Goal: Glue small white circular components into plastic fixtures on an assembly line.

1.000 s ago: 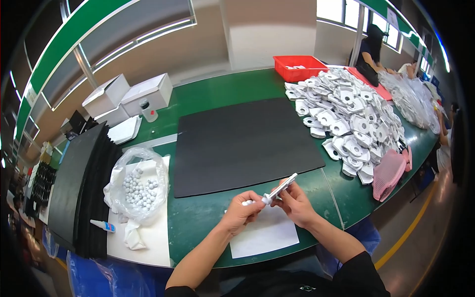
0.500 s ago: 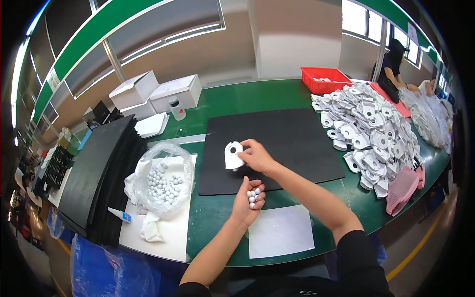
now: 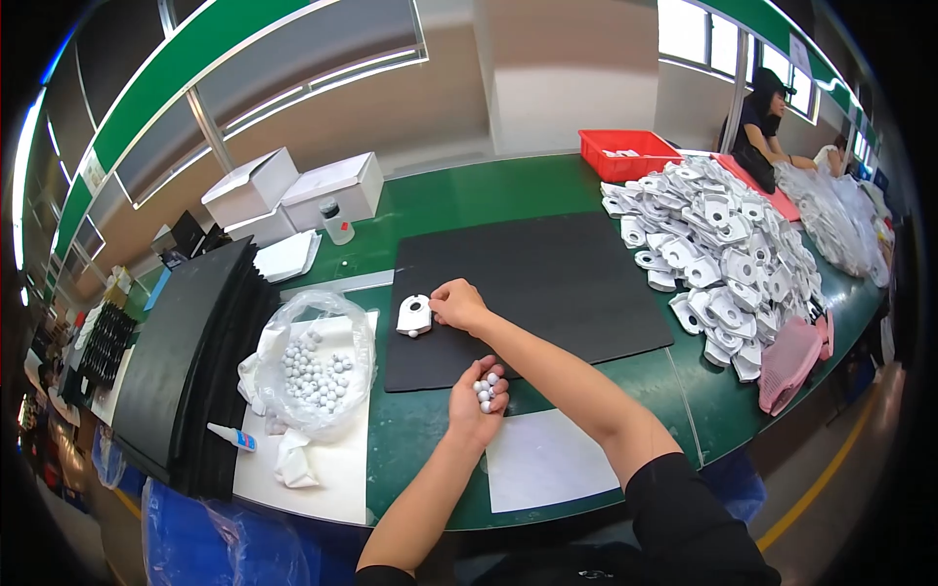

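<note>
Left hand (image 3: 470, 408): you cup white balls (image 3: 484, 396) in curled fingers.
Right hand (image 3: 455, 305): fingertips touch the part (image 3: 411, 319); I can't tell if you're pinching.
Mat (image 3: 547, 273): you've shifted the part to its left side; placing seems under way.

Bright window (image 3: 683, 29), bent edges; rim perhaps blurred

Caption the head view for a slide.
Right hand pinches a white part near the left edge of the black mat; left hand cups small white balls.
</note>
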Motion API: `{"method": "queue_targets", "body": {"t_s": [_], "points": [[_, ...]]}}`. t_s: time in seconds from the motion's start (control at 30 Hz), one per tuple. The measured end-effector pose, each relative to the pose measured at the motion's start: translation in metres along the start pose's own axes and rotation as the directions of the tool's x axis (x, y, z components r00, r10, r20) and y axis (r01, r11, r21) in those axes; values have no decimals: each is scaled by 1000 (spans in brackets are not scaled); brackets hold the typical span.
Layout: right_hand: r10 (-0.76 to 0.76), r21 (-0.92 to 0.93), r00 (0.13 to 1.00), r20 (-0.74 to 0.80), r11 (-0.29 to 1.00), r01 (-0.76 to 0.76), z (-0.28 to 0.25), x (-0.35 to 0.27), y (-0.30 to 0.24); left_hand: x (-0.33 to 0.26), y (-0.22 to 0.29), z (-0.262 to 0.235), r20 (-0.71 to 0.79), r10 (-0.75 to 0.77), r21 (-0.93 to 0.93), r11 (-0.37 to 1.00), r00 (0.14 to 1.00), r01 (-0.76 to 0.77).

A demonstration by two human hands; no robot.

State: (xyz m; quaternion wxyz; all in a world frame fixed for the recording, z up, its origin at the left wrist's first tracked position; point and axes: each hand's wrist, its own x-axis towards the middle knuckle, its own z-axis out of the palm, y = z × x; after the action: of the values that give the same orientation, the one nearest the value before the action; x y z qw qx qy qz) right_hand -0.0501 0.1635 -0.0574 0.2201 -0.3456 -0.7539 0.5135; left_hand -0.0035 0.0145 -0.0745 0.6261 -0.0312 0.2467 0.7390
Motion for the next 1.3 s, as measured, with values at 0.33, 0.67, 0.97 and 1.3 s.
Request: {"method": "queue_targets", "body": {"t_s": [0.33,0.67,0.97,1.3], "points": [[-456,-176,885,-94,882,436,-125,-99,26,-12,4,9,-6,38,21,999,999,-37],[-272,-850,826,-494,348,-395,-309,-191,96,-22,-10,28,26,38,193,980,999,-42],[-587,-846,616,-526,434,-309,-318,-214,99,-24,-15,29,119,-77,264,964,990,43],[22,299,941,-339,951,85,-223,-268,40,-29,-15,35,193,-23,301,953,981,-37]]}}
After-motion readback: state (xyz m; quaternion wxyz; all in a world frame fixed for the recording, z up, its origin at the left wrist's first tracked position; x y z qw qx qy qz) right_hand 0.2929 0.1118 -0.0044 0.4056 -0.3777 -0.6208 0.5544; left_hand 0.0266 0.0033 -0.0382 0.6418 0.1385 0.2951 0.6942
